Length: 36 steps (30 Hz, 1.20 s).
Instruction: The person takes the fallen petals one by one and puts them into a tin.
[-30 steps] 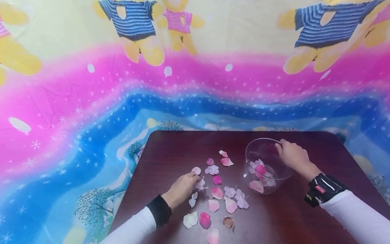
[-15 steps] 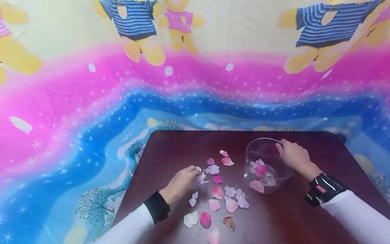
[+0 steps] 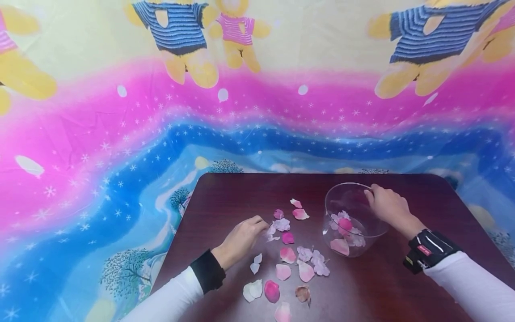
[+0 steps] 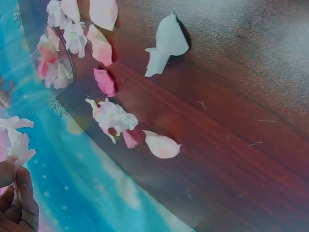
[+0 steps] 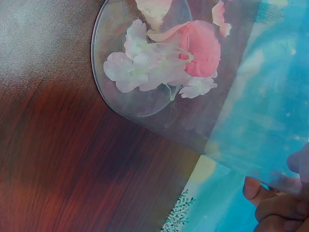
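My left hand (image 3: 243, 235) pinches a pale lilac artificial flower (image 4: 18, 145) by its stem, between thumb and fingertips. In the head view this flower hangs beside another lilac flower (image 3: 281, 224) lying on the table. My right hand (image 3: 388, 203) grips the right rim of a clear round bowl (image 3: 327, 203), its fingers folded over the edge. Inside the bowl lie pale lilac flowers (image 5: 128, 72), a bright pink petal (image 5: 205, 48) and a light pink petal (image 3: 339, 246). A pale petal (image 4: 163, 146) on the table is hidden behind my left hand in the head view.
Loose petals and flowers lie across the dark red-brown table (image 3: 241, 192): white petals (image 3: 252, 290), a deep pink petal (image 3: 272, 291), a lilac cluster (image 3: 318, 261) and a brown dried petal (image 3: 302, 293). Behind the table hangs a printed cloth (image 3: 257, 107).
My left hand has moved slightly up and right, taking the lilac flower up from the table and turning it toward the bowl side. The right hand and bowl have stayed put.
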### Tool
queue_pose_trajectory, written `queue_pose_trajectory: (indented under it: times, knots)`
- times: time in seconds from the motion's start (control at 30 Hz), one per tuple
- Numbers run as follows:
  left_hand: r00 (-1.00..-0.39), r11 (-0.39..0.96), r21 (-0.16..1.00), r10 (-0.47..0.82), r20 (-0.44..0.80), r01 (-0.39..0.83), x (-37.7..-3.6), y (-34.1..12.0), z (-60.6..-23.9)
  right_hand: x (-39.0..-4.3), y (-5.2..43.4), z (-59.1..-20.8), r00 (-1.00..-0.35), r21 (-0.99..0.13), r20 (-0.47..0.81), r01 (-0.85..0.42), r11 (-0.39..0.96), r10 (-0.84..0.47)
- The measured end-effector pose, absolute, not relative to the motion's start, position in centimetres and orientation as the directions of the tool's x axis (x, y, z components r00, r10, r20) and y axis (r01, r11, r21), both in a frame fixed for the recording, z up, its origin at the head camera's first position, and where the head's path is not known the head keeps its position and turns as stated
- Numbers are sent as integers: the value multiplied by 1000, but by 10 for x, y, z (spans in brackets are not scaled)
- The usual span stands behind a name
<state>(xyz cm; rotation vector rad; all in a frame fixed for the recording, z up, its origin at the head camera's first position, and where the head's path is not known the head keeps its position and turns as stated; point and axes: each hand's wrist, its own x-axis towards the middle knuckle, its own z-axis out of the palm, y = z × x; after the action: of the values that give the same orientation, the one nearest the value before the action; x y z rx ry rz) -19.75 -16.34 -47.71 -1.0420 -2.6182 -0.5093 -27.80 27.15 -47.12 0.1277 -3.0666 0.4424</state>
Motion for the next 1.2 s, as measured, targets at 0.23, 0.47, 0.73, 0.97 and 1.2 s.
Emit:
queue_pose_trajectory:
  times: [0.23,0.47,0.73,0.97,1.2]
  knots:
    - [-671,659,185,635,383,729,-199,-158,-467,-278,272,-472,-995,-281,60,-93,955,-79]
    - [-663,647,193,641,388,738,-197,-151,-457,-278,271,-472,-995,-285,61,-99,953,-85]
    - [-578,607,94,681,451,789,-200,-140,-445,-276,272,-471,-995,-286,64,-94,953,-79]
    - [-514,570,24,720,466,821,-201,-123,-432,-276,273,-472,-995,-285,61,-99,953,-85]
    - [-489,553,-8,744,456,833,-201,-105,-428,-276,271,-470,-995,-286,58,-93,954,-80]
